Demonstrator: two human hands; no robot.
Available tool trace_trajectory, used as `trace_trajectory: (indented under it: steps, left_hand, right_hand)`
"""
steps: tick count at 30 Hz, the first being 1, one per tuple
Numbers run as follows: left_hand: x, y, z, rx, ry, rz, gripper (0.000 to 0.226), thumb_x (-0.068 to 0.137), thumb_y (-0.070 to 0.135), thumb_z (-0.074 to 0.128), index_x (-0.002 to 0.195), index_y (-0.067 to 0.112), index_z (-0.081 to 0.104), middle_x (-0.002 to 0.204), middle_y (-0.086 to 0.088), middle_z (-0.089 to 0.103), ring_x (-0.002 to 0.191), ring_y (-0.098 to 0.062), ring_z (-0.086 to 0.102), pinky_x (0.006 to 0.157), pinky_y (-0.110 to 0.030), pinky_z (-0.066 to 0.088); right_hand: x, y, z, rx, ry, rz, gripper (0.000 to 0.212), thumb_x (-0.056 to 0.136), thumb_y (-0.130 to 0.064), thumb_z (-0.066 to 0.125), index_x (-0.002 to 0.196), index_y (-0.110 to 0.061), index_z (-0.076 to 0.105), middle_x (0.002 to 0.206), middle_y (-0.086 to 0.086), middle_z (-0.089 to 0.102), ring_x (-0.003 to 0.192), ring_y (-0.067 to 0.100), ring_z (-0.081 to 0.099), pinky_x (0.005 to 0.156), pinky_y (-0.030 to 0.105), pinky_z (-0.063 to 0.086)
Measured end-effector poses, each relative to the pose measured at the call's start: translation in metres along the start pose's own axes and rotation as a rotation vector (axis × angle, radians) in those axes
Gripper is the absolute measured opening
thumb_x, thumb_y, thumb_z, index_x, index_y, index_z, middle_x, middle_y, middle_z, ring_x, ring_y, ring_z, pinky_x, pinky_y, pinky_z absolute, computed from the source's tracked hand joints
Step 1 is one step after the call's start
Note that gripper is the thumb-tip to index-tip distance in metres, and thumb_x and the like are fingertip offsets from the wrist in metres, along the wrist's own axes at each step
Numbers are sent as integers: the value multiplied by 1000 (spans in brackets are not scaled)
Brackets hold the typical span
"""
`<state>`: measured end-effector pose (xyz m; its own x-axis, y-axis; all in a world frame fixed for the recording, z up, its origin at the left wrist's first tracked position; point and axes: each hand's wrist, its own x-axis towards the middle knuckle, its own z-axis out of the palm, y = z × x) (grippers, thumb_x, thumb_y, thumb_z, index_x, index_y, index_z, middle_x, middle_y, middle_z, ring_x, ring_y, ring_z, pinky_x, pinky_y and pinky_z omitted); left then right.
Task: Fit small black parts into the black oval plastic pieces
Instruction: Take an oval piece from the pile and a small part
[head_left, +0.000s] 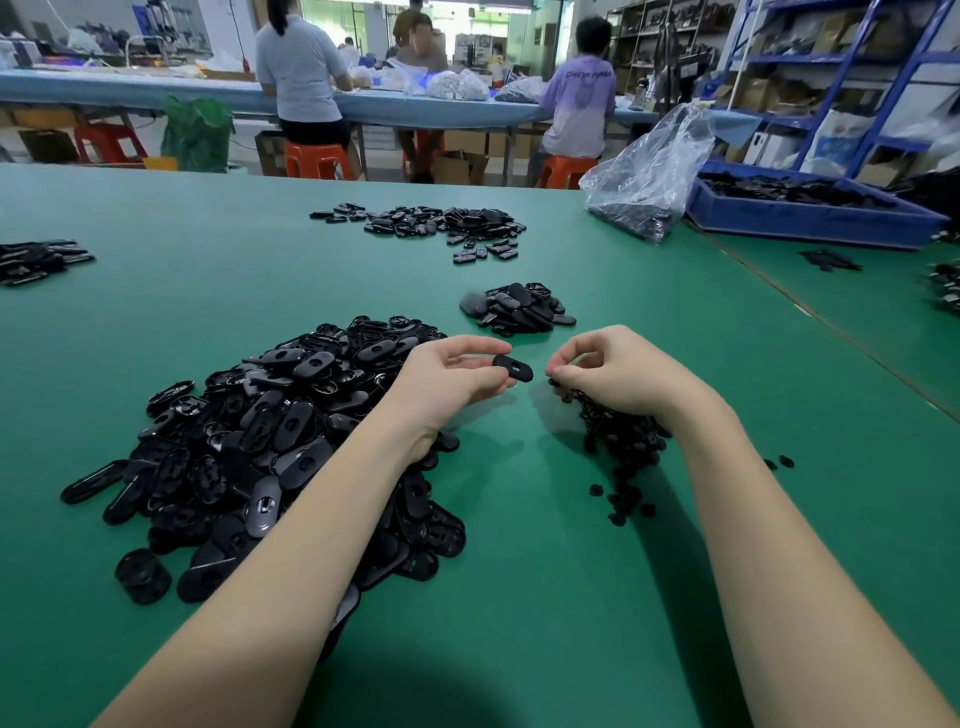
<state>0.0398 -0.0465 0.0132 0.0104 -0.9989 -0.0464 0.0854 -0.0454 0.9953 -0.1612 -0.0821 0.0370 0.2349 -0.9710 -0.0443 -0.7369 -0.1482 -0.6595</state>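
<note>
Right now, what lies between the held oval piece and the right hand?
Head view: only a narrow gap over bare green mat separates the oval piece, pinched by the left hand, from the right hand.

Both bare forearms reach in from the 6 o'clock edge and angle toward the centre. The left hand (447, 379) is raised, wrist bent, thumb and curled fingers pinching a flat piece that points toward 3 o'clock. The right hand (613, 374) sits just beside it at 3 o'clock, fingers curled down, thumb and forefinger tips closed together in a fine grip; what they pinch is too small to tell.
</note>
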Motion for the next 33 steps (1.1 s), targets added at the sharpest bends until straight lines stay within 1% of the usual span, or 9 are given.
trace_trajectory:
  steps: [4,7,11,15,19,23,27,31,33]
  left_hand:
    - [-1,0,0,9,0,1,26,86,-11,68,108,1,72,100,-18,75,81,-19,74,75,-18,58]
    - [-2,1,-1,30,-6,-1,26,84,-10,70,106,4,72,97,-16,75,80,-20,71,79,-23,61]
    - [-1,1,-1,58,-1,-1,26,83,-9,73,102,9,73,92,-9,75,80,-18,69,85,-26,58]
    - [0,0,-2,62,-7,9,26,82,-9,73,101,10,73,91,-8,76,78,-17,69,82,-24,59]
    - [1,-1,-4,74,-20,31,26,82,-6,75,103,10,73,91,-5,76,74,-11,69,74,-16,57]
    - [2,-2,-3,83,-35,42,30,81,-2,79,107,12,73,91,0,79,75,-5,71,68,-12,52]
    - [2,-3,-3,72,-56,67,30,79,-2,80,107,9,74,98,-8,78,88,-10,73,78,-15,55]
    - [3,-2,-5,79,-72,72,30,80,-1,80,108,10,75,100,-6,78,97,-13,74,84,-17,56]
    - [3,-2,-5,84,-76,69,29,80,0,80,106,12,76,98,-4,79,96,-12,74,83,-16,55]
  right_hand:
    - [-5,-4,0,213,-44,-29,14,96,-24,66,91,-25,79,78,-13,76,63,6,52,68,23,44]
    - [-5,-6,1,272,-55,-25,16,95,-16,65,93,-22,80,75,-10,71,69,11,49,69,22,43]
    - [-6,-6,3,305,-67,-6,17,91,-11,65,87,-21,78,75,-7,67,60,6,52,58,14,46]
    - [-6,-6,3,372,-32,16,9,88,-11,72,85,-19,77,75,-5,69,50,8,49,50,14,42]
    - [-4,-7,3,390,3,24,4,87,-15,76,87,-18,78,76,-1,68,49,9,47,47,12,37]
    - [-2,-9,7,413,30,35,5,86,-15,77,85,-20,79,70,-1,61,51,10,43,48,15,37]
    - [-1,-13,10,400,42,35,5,81,-19,80,80,-24,80,67,-3,61,54,12,43,50,17,39]
    - [1,-14,14,391,63,28,4,79,-20,81,80,-24,80,69,-4,62,60,13,43,57,23,40]
    - [2,-14,15,405,74,27,4,79,-21,82,81,-24,81,69,-3,61,63,13,43,61,26,39]
